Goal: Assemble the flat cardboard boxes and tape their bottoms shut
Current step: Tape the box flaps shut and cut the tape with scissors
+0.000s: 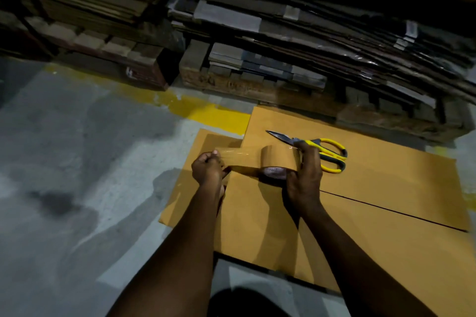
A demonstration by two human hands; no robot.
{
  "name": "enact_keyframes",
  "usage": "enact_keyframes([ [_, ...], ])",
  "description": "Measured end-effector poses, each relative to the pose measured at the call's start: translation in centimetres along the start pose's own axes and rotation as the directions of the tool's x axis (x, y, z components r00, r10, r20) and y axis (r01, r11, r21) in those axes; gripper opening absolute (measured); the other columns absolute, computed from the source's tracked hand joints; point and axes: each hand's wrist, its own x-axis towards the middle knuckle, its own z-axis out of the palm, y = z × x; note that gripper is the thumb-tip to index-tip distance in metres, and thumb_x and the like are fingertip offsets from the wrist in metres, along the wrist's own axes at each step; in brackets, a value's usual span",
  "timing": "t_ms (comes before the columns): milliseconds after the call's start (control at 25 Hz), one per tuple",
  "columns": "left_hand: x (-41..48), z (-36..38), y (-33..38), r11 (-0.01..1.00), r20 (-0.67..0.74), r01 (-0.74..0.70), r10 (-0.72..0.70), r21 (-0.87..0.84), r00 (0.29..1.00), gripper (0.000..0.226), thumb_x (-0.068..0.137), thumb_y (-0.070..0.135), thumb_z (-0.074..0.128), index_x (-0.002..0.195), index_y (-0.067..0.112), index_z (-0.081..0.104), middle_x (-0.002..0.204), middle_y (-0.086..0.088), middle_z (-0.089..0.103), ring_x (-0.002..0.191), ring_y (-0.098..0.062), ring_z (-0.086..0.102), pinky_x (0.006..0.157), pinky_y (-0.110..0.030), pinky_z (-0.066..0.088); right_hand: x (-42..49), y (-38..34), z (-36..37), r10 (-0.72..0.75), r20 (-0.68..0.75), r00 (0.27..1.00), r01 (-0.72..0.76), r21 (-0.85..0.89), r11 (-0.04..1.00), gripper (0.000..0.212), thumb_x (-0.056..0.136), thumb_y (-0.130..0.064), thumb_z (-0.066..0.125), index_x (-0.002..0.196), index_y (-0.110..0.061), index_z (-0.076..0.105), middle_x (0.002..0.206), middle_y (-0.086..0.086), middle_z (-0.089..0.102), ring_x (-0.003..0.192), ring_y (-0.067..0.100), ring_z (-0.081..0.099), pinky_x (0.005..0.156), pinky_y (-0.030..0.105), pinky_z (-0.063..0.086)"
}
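A grey concrete floor (64,162) filled the 7 to 10 o'clock side of the room, crossed by a worn yellow line (206,110) that ran in from 10 o'clock towards the middle. Along the far side, from 11 round to 2 o'clock, stood dim stacks of flat cardboard (309,33) on wooden pallets (257,85).

The cardboard box (373,188) lay on the floor at 4 o'clock, brown, broad face up, with a dark seam (386,210) running across it between two flaps. One flap (180,203) lay lower at its 9 o'clock edge.

Both bare forearms reached in from 6 o'clock over the box. The right hand (305,177) held the tape roll (279,159) above the box near the middle of the scene, fingers curled over its far rim and thumb at its near side. At 9 o'clock of the roll, the left hand (208,170) pinched the free end of a strip of tape (239,156), fingers curled tight on it. The strip ran taut between the hands.

The scissors (316,150) lay on the box at 2 o'clock of the roll, yellow-and-grey handles towards 4 o'clock, blades together and pointing to 10. Whether the right fingertips touched them, I could not tell.
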Motion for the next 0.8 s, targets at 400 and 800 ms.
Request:
enact_keyframes([
  [400,1.3,-0.6,-1.9,0.933,0.081,-0.106,0.083,0.345,0.993,0.022,0.095,0.021,0.058,0.079,0.008,0.064,0.075,-0.009,0.060,0.071,-0.025,0.054,0.065,-0.030,0.043,-1.0,-0.4,-0.9,-0.046,0.071,0.996,0.050,-0.057,0.997,0.052,0.084,-0.033,0.046,0.126,-0.005,0.057,0.117,0.014,0.043,0.105,0.010,0.039,0.080,0.012,0.034],
  [800,3.4,-1.0,-2.1,0.527,0.191,-0.071,-0.177,0.847,0.966,0.066,0.082,0.060,0.059,0.126,0.013,0.054,0.130,-0.016,0.054,0.113,-0.036,0.053,0.087,-0.039,0.047,-1.4,-0.2,-1.1,-0.020,0.043,0.999,0.023,-0.073,0.997,0.045,0.085,-0.023,0.057,0.128,-0.007,0.055,0.117,0.017,0.044,0.105,0.003,0.034,0.080,0.002,0.030],
])
